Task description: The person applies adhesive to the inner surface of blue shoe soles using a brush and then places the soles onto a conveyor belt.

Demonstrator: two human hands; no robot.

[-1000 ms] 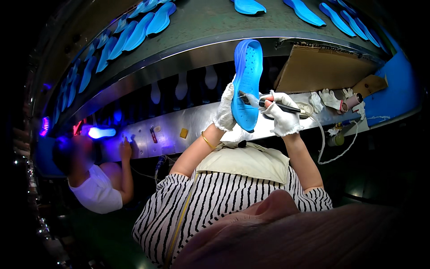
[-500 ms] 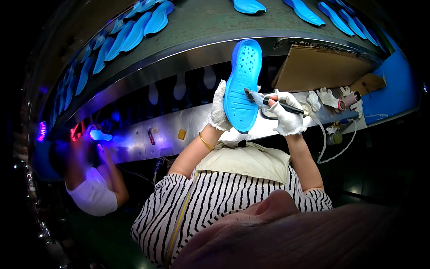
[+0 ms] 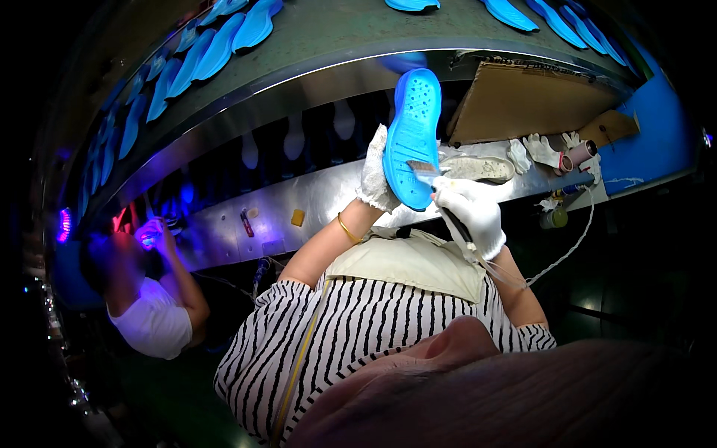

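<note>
A blue shoe sole (image 3: 415, 127), raised above the metal bench, has small round holes near its far end and ridges lower down. My left hand (image 3: 376, 173), in a white glove, grips its left edge. My right hand (image 3: 476, 215), also gloved in white with some fingertips bare, is closed round the dark handle of a brush (image 3: 424, 170). The bristles touch the inner face of the sole in its lower half. A thin pale tube runs from the handle's lower end past my right forearm.
Beyond the metal ledge, a green conveyor belt (image 3: 336, 33) carries several blue soles (image 3: 254, 26). A cardboard sheet (image 3: 523, 104) leans at the right, near a pale sole-shaped piece (image 3: 478, 169) and spare gloves (image 3: 541, 151). A yellow block (image 3: 297, 217) lies leftward. A co-worker (image 3: 153, 313) sits at far left.
My right hand and the brush have moved down and toward me along the sole, the handle now pointing downward. The pale piece behind my right hand shows more.
</note>
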